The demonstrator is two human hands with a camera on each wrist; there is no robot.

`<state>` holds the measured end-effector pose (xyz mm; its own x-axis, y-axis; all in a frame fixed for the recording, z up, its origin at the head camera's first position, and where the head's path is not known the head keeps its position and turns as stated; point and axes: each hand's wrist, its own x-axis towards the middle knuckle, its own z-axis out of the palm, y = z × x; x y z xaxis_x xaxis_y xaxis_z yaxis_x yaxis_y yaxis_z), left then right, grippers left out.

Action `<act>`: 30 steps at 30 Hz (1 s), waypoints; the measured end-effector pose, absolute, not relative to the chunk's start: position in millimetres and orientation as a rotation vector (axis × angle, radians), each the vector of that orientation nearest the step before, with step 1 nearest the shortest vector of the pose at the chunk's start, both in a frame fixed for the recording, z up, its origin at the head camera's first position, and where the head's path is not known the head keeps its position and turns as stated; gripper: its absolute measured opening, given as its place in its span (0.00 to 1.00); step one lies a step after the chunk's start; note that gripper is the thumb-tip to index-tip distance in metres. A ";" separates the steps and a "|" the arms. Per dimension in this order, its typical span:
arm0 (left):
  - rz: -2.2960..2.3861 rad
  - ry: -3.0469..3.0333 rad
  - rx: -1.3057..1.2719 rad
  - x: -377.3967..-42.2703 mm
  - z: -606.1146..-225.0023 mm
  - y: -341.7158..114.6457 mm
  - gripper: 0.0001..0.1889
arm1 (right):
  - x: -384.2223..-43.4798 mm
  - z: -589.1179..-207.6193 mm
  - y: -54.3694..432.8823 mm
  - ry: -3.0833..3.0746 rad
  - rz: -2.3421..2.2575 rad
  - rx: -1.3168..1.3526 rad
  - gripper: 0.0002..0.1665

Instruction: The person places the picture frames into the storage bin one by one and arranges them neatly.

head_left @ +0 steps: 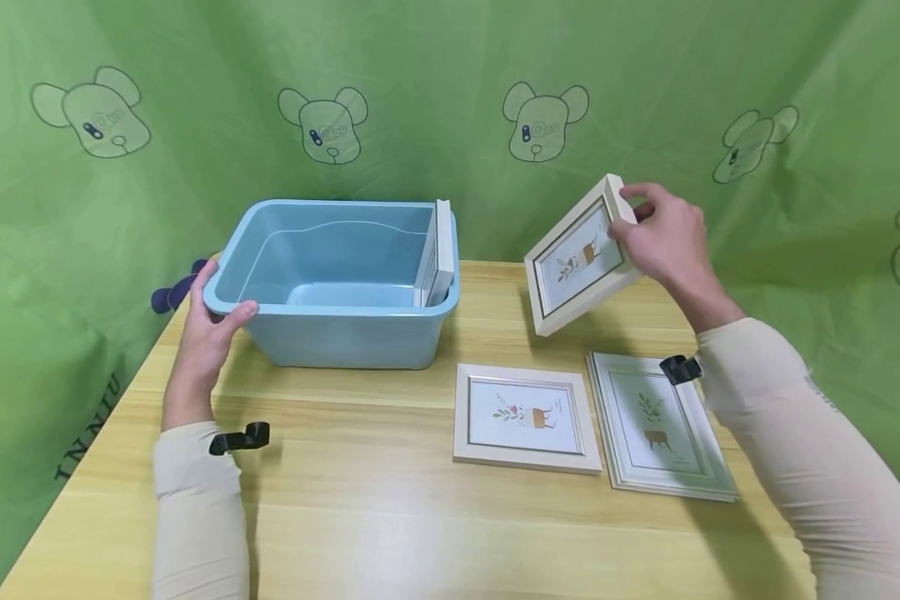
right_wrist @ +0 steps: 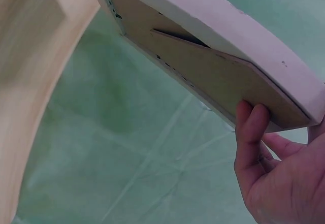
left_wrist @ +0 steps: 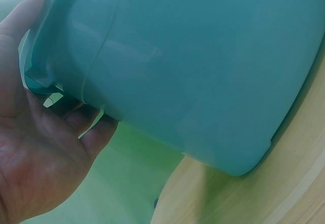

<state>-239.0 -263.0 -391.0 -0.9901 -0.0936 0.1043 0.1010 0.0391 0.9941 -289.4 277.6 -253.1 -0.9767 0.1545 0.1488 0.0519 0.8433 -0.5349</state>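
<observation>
My left hand [head_left: 204, 337] grips the left front corner of a light blue plastic basin [head_left: 345, 337], thumb over the rim and fingers around the outside. In the left wrist view, the fingers curl under the rim of the basin [left_wrist: 193, 71]. My right hand [head_left: 667, 233] holds a cream picture frame [head_left: 581, 254] by its right end, tilted in the air above the table. Its brown backboard [right_wrist: 203, 76] with a stand flap shows in the right wrist view, fingertips pressed against it. Another white picture frame [head_left: 442, 242] stands on edge inside the basin at its right wall.
Two picture frames lie face up on the wooden table [head_left: 360, 517]: a cream frame [head_left: 527, 462] and, to its right, a white frame [head_left: 663, 483]. A green curtain [head_left: 435, 100] with bear-head drawings hangs behind. Something dark purple [head_left: 168, 297] shows at the table's left edge.
</observation>
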 end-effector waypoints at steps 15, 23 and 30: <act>-2.075 -2.176 0.030 -237.2 -389.0 -262.7 0.46 | -273.1 -211.3 241.7 -2.793 0.907 -0.138 0.38; -2.078 -2.159 0.018 -236.4 -387.9 -262.6 0.46 | -272.4 -191.3 226.3 -2.746 0.929 -0.116 0.35; -2.085 -2.157 0.017 -236.5 -388.2 -262.4 0.46 | -272.6 -174.8 213.5 -2.658 1.014 -0.110 0.33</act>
